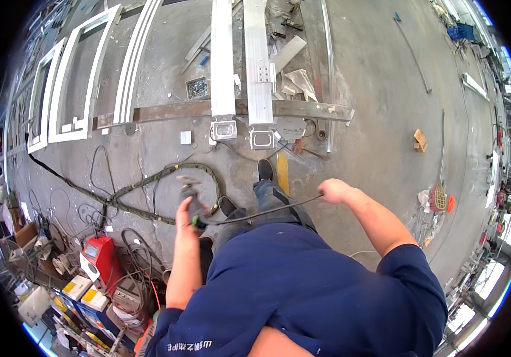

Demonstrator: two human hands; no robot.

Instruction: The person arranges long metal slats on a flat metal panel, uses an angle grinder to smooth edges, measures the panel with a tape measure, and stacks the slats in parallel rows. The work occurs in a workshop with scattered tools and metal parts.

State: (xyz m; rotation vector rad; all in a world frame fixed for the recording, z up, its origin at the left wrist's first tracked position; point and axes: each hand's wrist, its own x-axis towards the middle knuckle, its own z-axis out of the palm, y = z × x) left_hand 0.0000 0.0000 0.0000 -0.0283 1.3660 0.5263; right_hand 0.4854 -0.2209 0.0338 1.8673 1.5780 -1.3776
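Handheld tool, perhaps a grinder though blur hides its working end, is in the person's left hand, above the floor in front of the body. At the far left, white frames lie on the grey concrete floor of a workshop. Nearer the person, a red machine sits among tangled cables and boxes, crowding that edge. From the frames, a dark wrapped hose runs over the floor and loops close to the feet, narrowing the room there. The left hand is wrapped around the tool. Farther ahead, two long pale profiles rest across a rusty beam, their near ends jutting past its edge towards the person. A dark cable stretches from the tool to the right hand, whose fingers are closed on it. Farther right, a broad stretch of floor carries a brown cardboard piece, with clutter lining the wall beyond.
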